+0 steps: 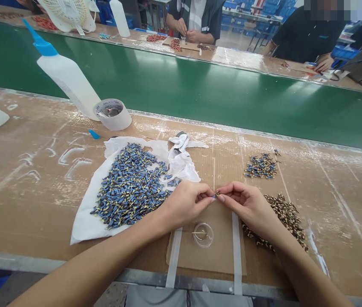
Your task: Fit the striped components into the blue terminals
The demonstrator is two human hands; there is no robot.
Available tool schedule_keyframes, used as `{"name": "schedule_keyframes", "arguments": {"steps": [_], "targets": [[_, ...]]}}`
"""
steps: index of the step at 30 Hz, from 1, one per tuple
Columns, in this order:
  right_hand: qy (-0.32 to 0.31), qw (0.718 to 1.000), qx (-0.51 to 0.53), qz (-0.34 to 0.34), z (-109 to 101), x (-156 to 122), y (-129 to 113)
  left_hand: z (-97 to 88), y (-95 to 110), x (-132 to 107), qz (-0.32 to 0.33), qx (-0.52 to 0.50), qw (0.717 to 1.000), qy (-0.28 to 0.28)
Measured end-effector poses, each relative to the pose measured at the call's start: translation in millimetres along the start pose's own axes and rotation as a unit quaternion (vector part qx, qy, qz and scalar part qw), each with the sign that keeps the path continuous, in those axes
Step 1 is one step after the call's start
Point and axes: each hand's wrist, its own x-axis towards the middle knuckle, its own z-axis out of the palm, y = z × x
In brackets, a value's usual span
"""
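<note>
At frame centre, I have the left hand (185, 202) pinching a blue piece (214, 196), the right hand (251, 205) a dark piece (217, 194).

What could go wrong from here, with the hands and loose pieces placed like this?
The tiny part pinched between the left hand and right hand could slip and be hard to find. The right forearm runs close by the brown pile, so a sweep might scatter pieces. The clear cup, holding a thin stick, might get knocked by a lowered hand.
</note>
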Motion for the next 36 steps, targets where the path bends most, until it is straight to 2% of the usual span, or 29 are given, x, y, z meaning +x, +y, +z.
{"name": "schedule_keyframes", "arguments": {"steps": [4,7,13,16,18,24,30,36], "targets": [[0.002,1.000,-0.006,0.001,1,-1,2,-0.2,-2,1,0.024,0.048,0.999,0.006],[0.007,1.000,-0.015,-0.008,3,-3,2,0.1,-3,0,0.078,0.117,0.990,0.026],[0.009,1.000,0.018,0.019,5,-4,-4,-0.9,-2,-3,0.185,0.321,0.927,0.062],[0.012,0.999,0.039,0.032,7,-4,-6,-2.5,1,-4,0.215,0.365,0.903,0.078],[0.023,0.999,0.033,0.011,9,-4,-5,-3.5,3,-4,0.227,0.374,0.896,0.079],[0.028,0.998,-0.019,-0.060,14,-5,3,-7.0,7,-5,0.214,0.349,0.911,0.045],[0.000,0.999,-0.015,-0.047,18,-4,6,-10.2,3,-5,0.202,0.334,0.921,0.004],[0.020,0.999,0.000,-0.038,28,-6,7,-7.6,3,-5,0.162,0.279,0.946,0.017]]}}
